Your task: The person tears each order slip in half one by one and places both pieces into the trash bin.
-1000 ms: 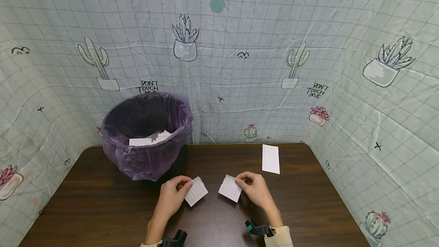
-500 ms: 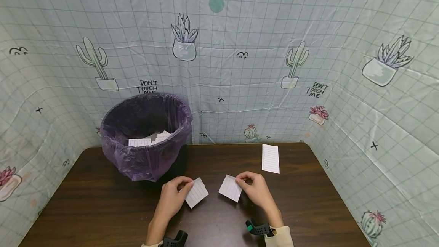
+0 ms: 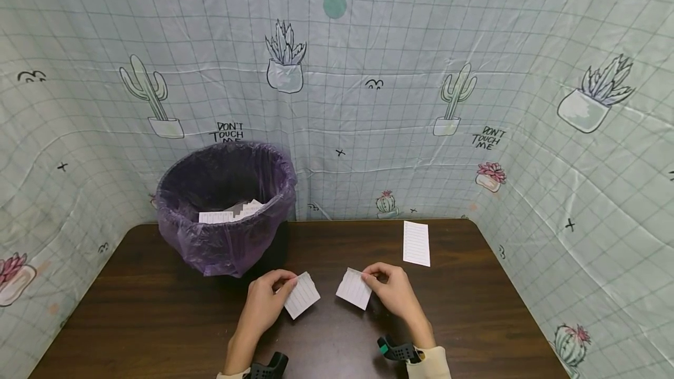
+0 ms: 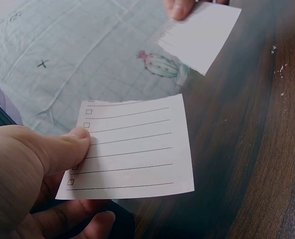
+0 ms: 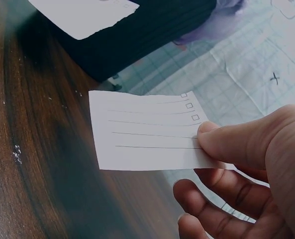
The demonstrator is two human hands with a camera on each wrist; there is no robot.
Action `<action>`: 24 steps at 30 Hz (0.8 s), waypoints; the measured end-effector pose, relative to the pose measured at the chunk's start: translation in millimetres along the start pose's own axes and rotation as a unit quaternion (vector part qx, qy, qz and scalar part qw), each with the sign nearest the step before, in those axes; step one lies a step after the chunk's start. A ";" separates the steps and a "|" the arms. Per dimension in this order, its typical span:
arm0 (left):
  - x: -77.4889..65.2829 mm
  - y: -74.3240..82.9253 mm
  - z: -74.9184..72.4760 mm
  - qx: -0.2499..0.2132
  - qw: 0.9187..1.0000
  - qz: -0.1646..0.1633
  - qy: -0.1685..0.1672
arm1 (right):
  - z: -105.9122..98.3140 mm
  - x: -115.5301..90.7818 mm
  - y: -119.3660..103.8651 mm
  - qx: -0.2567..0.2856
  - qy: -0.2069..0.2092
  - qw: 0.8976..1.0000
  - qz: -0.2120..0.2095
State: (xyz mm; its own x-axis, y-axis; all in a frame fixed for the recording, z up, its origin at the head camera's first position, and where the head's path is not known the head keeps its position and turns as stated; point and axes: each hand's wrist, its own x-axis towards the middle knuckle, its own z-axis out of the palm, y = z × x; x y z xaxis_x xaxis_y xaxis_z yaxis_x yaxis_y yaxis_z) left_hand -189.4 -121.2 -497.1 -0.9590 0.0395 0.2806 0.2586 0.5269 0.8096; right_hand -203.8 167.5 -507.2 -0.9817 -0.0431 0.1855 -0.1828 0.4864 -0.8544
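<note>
My left hand [image 3: 266, 303] pinches a torn piece of lined paper [image 4: 132, 149] by its edge, thumb on top. Small checkboxes run down one side of it, and its upper edge is ragged. Opposite, my right hand [image 3: 394, 291] pinches a second torn lined piece [image 5: 147, 132], also with checkboxes and one rough edge. The two pieces are apart, with a gap of dark table between them in the head view. Beyond the right hand, a whole lined sheet [image 3: 416, 243] lies flat near the table's back edge.
A black bin with a purple liner [image 3: 226, 250] stands at the back left of the wooden table [image 3: 474, 309], with lined papers [image 3: 231, 214] inside. Tiny white paper bits [image 5: 18, 154] dot the tabletop. A cactus-print cloth [image 3: 337, 110] hangs behind and at both sides.
</note>
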 end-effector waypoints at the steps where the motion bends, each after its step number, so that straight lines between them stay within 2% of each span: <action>1: -0.1 0.0 0.0 0.000 1.000 0.001 0.001 | 0.0 -0.1 -0.1 0.001 0.000 1.000 -0.003; 9: -0.7 -1.0 1.1 -0.003 1.000 0.025 0.009 | 0.3 -0.6 1.2 -0.003 0.005 1.000 -0.020; 18: -0.2 -0.2 -0.5 -0.003 0.999 0.041 0.016 | 0.3 1.1 -2.6 -0.007 -0.006 1.000 0.010; 24: 0.7 0.5 -1.6 -0.006 0.999 0.034 0.008 | 0.4 0.8 -4.5 -0.006 -0.007 1.000 0.008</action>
State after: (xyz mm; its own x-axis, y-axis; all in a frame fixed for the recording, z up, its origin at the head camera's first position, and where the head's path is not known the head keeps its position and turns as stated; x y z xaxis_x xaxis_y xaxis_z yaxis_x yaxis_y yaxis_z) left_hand -189.8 -122.2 -495.6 -0.9371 0.0605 0.3437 0.3245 0.5135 0.7944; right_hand -203.7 164.9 -503.4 -0.9851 -0.0470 0.1656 -0.1669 0.4969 -0.8516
